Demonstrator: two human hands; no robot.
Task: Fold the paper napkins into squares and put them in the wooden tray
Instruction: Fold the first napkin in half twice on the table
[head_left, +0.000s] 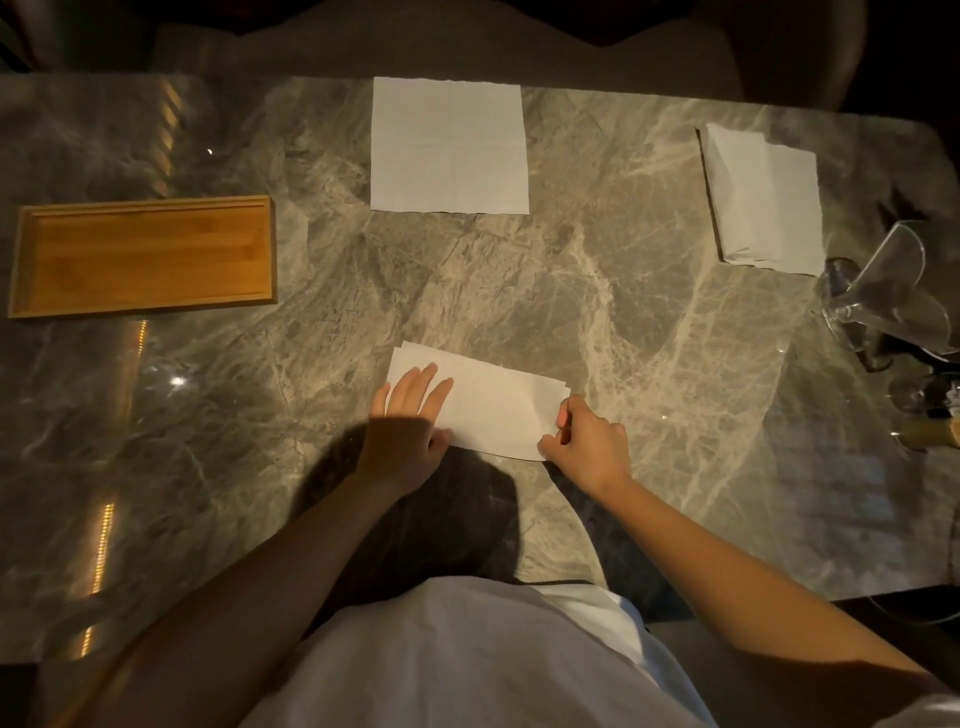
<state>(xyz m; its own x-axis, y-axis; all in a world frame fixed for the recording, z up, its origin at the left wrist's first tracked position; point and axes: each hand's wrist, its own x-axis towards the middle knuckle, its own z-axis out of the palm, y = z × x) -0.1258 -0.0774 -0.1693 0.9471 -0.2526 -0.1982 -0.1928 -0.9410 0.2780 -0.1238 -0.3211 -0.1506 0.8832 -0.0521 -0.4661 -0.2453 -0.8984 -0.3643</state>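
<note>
A white paper napkin (493, 405), folded into a long rectangle, lies on the marble table in front of me. My left hand (408, 415) rests flat on its left end, fingers spread. My right hand (587, 441) pinches the napkin's right end between thumb and fingers. A second napkin (449, 145) lies unfolded and flat at the far middle of the table. A loose stack of napkins (763, 202) sits at the far right. The wooden tray (23, 260) stands at the left with nothing in it.
Clear glassware (893, 296) stands at the right edge of the marble table (597, 291), near the napkin stack. More glass stems and a wooden piece (930, 431) sit below it. Dark chairs line the far side.
</note>
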